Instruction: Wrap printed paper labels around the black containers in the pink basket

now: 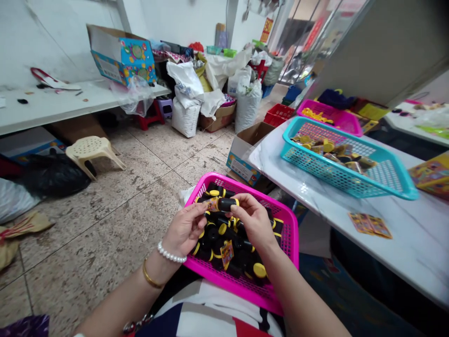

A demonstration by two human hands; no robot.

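Observation:
Above the pink basket (293, 234) on my lap, my right hand (255, 219) pinches a small black bottle (226, 204), with a bit of yellow at its right end. My left hand (185, 225) is closed on a small printed label sleeve (212, 204), which meets the bottle's left end. I cannot tell whether the sleeve is around that end or only against it. Below my hands the basket is filled with several black bottles with yellow caps (259, 270). A loose orange printed sleeve (227, 252) lies on top of them.
At right, a marble-patterned table (315, 215) carries a blue basket (379, 185) of labelled bottles and a stack of printed sleeves (370, 224). Beyond is another pink basket (354, 126) with yellow pieces. An open carton (242, 159) and a beige stool (89, 147) stand on the floor.

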